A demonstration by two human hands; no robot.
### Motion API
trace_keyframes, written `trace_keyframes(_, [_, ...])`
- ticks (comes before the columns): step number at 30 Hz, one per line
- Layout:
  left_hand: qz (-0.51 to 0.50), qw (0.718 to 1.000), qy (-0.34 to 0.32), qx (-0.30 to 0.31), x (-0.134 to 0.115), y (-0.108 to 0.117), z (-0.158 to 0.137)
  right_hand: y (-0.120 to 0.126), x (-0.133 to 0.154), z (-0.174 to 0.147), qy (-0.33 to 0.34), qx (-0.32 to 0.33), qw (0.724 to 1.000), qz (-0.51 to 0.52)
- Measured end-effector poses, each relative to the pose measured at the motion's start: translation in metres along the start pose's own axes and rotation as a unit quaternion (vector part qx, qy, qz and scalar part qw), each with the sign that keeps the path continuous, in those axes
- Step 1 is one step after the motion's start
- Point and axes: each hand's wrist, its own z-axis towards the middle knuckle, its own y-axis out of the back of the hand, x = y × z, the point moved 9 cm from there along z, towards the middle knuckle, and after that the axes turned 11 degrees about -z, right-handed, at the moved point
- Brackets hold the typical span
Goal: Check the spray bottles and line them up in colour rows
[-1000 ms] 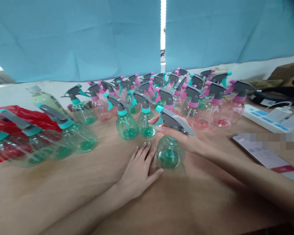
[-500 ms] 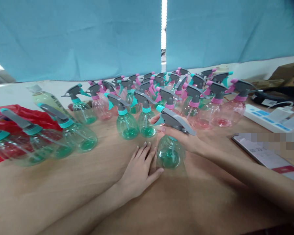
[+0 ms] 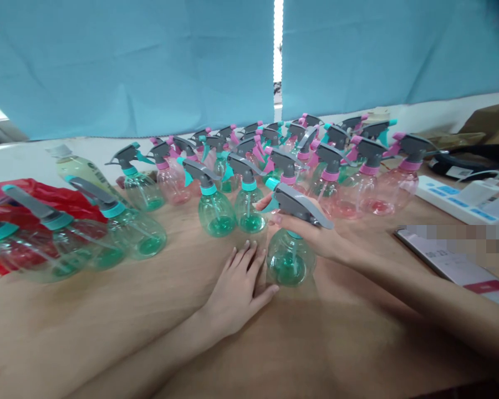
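A small green spray bottle (image 3: 290,260) with a grey and teal trigger head (image 3: 299,204) stands on the wooden table (image 3: 108,310). My right hand (image 3: 311,235) is wrapped around its neck under the trigger head. Lying flat on the table beside the bottle's base is my left hand (image 3: 237,288), fingers spread, thumb touching the base. Just behind stand two more green spray bottles (image 3: 214,208), and farther back a crowd of pink ones (image 3: 357,188).
Several green bottles (image 3: 120,227) lie on their sides at the left on a red bag (image 3: 45,199). A white power strip (image 3: 461,202) and a card (image 3: 453,260) sit at the right. A blue curtain (image 3: 149,61) hangs behind.
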Motion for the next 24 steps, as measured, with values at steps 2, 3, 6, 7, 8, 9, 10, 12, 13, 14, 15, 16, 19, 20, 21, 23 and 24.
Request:
trace_keyframes(2, [-0.001, 1.0, 0.002, 0.007, 0.0002, -0.001, 0.0003, 0.0, 0.0003, -0.0001, -0.002, 0.0, 1.0, 0.002])
trace_keyframes(3, [-0.002, 1.0, 0.002, 0.008, 0.0002, -0.0011, 0.0005, 0.0, 0.0002, -0.0001, -0.005, 0.001, 1.0, -0.001])
trace_keyframes(6, [-0.005, 1.0, 0.003, 0.004, 0.0006, -0.0004, 0.0009, -0.0005, -0.0008, 0.0002, -0.013, 0.006, 1.0, -0.015])
trace_keyframes(7, [-0.005, 1.0, 0.004, 0.002, 0.0008, -0.0001, 0.0009, -0.0004, -0.0012, 0.0004, -0.013, 0.006, 1.0, -0.016])
trace_keyframes(8, [-0.006, 1.0, 0.005, 0.001, 0.0009, 0.0, 0.0008, 0.0, -0.0015, 0.0007, -0.01, 0.004, 1.0, -0.016])
trace_keyframes(9, [-0.006, 1.0, 0.005, 0.002, 0.0008, -0.0001, 0.0007, 0.0005, -0.002, 0.0011, -0.007, 0.002, 1.0, -0.016])
trace_keyframes(10, [-0.006, 1.0, 0.005, 0.004, 0.0006, -0.0004, 0.0005, 0.0011, -0.0029, 0.0016, -0.004, 0.0, 1.0, -0.016])
trace_keyframes(12, [-0.005, 1.0, 0.005, 0.006, 0.0004, -0.0007, 0.0004, 0.0014, -0.0051, 0.0024, 0.0, 0.0, 1.0, -0.026])
trace_keyframes(13, [-0.004, 1.0, 0.005, 0.006, 0.0004, -0.0008, 0.0004, 0.0014, -0.006, 0.0027, 0.002, 0.001, 0.999, -0.034])
trace_keyframes(14, [-0.002, 1.0, 0.006, 0.006, 0.0005, -0.0009, 0.0004, 0.0013, -0.0065, 0.0029, 0.004, 0.002, 0.999, -0.043])
trace_keyframes(15, [0.001, 1.0, 0.007, 0.007, 0.0007, -0.001, 0.0005, 0.0016, -0.0065, 0.003, 0.006, 0.002, 0.998, -0.055])
trace_keyframes(16, [0.003, 1.0, 0.007, 0.008, 0.0008, -0.0013, 0.0006, 0.0018, -0.0061, 0.003, 0.007, 0.002, 0.998, -0.067])
trace_keyframes(19, [0.008, 1.0, 0.009, 0.014, 0.0012, -0.0022, 0.0008, 0.0018, -0.0031, 0.0023, 0.004, 0.007, 0.996, -0.089])
trace_keyframes(20, [0.008, 1.0, 0.009, 0.015, 0.0012, -0.0025, 0.0008, 0.0016, -0.0017, 0.0021, 0.004, 0.008, 0.996, -0.091])
trace_keyframes(21, [0.008, 1.0, 0.009, 0.017, 0.0013, -0.0029, 0.0008, 0.0015, -0.0002, 0.0018, 0.004, 0.01, 0.996, -0.091])
trace_keyframes(23, [0.008, 1.0, 0.008, 0.017, 0.0014, -0.0035, 0.0005, 0.0013, 0.0018, 0.0014, 0.003, 0.012, 0.996, -0.09])
trace_keyframes(24, [0.008, 1.0, 0.007, 0.016, 0.0014, -0.0036, 0.0004, 0.001, 0.0024, 0.0012, 0.002, 0.013, 0.996, -0.089])
